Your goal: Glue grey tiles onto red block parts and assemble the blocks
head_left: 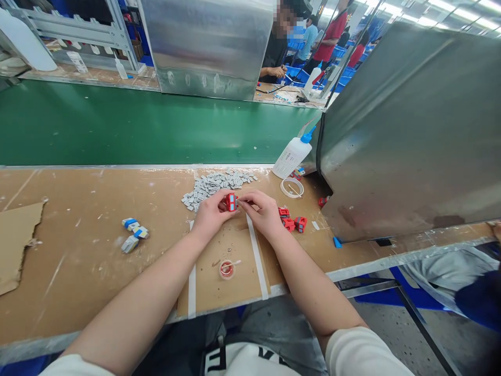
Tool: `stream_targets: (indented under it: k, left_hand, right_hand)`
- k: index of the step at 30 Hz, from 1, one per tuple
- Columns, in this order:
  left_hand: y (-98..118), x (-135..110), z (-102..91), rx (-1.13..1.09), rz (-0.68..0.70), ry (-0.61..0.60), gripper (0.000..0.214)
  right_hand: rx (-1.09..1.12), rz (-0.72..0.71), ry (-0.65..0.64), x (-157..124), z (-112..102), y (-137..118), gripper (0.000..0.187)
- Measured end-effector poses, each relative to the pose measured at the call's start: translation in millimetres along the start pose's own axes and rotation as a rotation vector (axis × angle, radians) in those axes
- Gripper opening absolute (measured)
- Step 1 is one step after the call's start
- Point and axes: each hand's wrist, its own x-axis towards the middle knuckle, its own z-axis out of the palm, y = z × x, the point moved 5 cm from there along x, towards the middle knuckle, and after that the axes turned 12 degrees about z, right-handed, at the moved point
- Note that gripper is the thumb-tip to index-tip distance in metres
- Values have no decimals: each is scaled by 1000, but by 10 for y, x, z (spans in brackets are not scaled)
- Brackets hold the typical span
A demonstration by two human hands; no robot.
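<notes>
Together both hands (238,208) pinch a red part (231,201)

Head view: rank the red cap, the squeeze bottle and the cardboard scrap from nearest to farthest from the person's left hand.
1. Red cap: just below the left hand, towards the table edge.
2. Squeeze bottle: up and right, by the metal panel.
3. Cardboard scrap: far left.

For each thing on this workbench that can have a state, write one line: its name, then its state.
left hand: gripping the red part
red part: held above the bench between both hands
right hand: pinching at the red part
squeeze bottle: leaning, nozzle up
small red cap: open side up, stick resting in it
grey pieces: heaped loose
</notes>
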Motion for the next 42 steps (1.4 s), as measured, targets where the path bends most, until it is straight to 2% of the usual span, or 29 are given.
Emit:
stream_targets:
  k: [8, 12, 16, 19, 21, 23, 27, 35, 42]
  left_hand:
    - [-12, -38, -13, 12, 11, 20, 41]
    - [-14, -59, -9, 65, 50, 13, 42]
    - [63, -63, -8, 99, 88, 4, 37]
    - [107, -58, 7, 84, 75, -11, 41]
    - [108, -53, 31, 49, 71, -40, 51]
    - [93, -49, 50, -2, 77, -69, 56]
    - [83, -44, 22, -36, 95, -63, 47]
    - [293, -73, -53, 168, 201, -42, 38]
    - [358, -77, -56, 265, 298, -50, 29]
  right_hand:
    - [8, -1, -19, -12, 51, -7, 14]
    - [65, 115, -51, -12, 88, 110, 10]
    - [38, 222, -99, 1, 114, 222, 22]
    - [-35, 152, -239, 6, 162, 180, 22]
    - [-101, 96, -271, 9, 164, 135, 25]
    - [-165, 53, -256, 14, 150, 100, 24]
    - [-233, -48, -267, -2, 162, 41, 21]
    - [-295, -165, -228, -27, 193, -42, 24]
    - [-280, -212, -244, -39, 199, -100, 26]
